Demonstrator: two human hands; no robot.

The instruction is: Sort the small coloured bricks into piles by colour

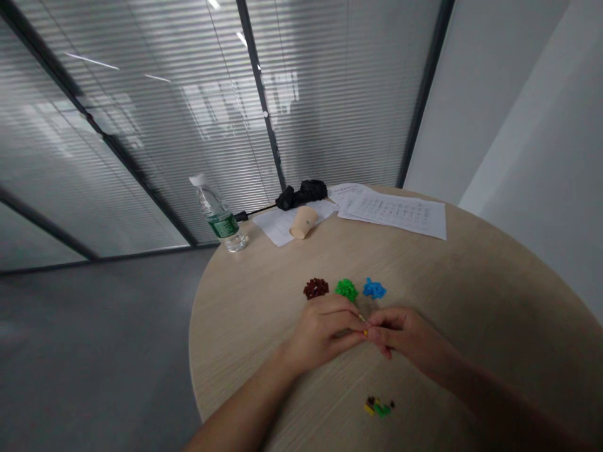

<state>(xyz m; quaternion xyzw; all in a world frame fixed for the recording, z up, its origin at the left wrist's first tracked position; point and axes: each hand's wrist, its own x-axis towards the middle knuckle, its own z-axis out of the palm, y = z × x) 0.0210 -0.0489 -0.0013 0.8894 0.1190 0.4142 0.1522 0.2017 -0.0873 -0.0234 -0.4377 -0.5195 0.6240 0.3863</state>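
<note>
1. While both forearms reach in over the round bench, the left hand and right hand meet fingertip to fingertip, and between them peeks a tiny yellow piece.
2. Look at that grip! Both hands are pinched nearly closed on it, probably because something so small leaves room for fingertips only; the fingers hide most of it, so its full shape I can't tell.
3. The left hand arches palm down, the right comes in from the side, which likely lets each steady the other.
4. Just beyond, three heaps sit in a row: brown pile, green pile, blue pile. They seem sorted by colour, within easy reach.
5. Nearer the body lies a mixed cluster of yellow, green and dark bits, apart from the row, perhaps to keep those pieces handy.
6. And out at the far edge, bottle, cup, black bundle and printed papers crowd together, presumably pushed back to give the fingers working space.
</note>
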